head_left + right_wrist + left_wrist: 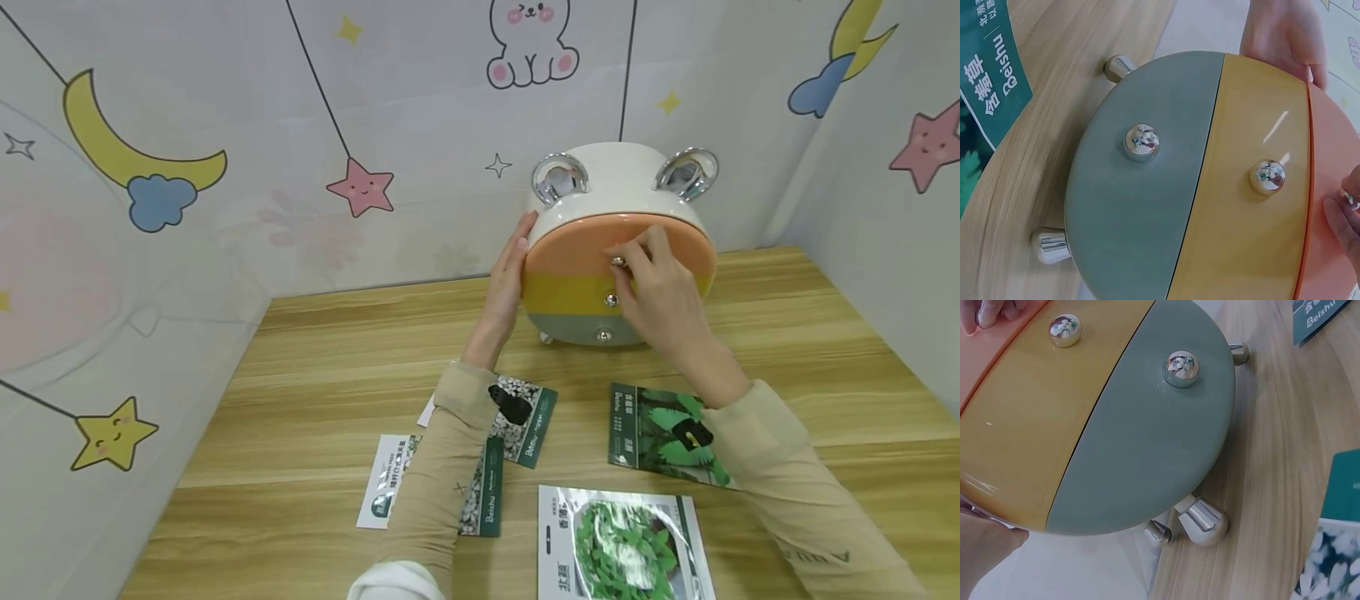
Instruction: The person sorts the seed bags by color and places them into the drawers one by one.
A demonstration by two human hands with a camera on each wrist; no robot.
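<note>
A small rounded drawer box [555,292] with silver ear-shaped rings stands at the back of the table. Its front has an orange drawer [570,246], a yellow drawer [1247,237] and a grey-green drawer [1141,437], each with a round silver knob. My right hand [663,296] pinches the knob [618,261] of the orange drawer between thumb and fingers. Against the box's left side rests my left hand [506,279], its fingers straight along the white shell. In the right wrist view, the orange front sits beside the yellow one with a thin edge showing.
Seed packets lie on the wooden table [315,375]: a fern-green one [652,433] at right, a leafy one [622,542] in front, and flower packets [536,425] under and beside the left forearm. Behind the box hangs a printed cloth [435,100].
</note>
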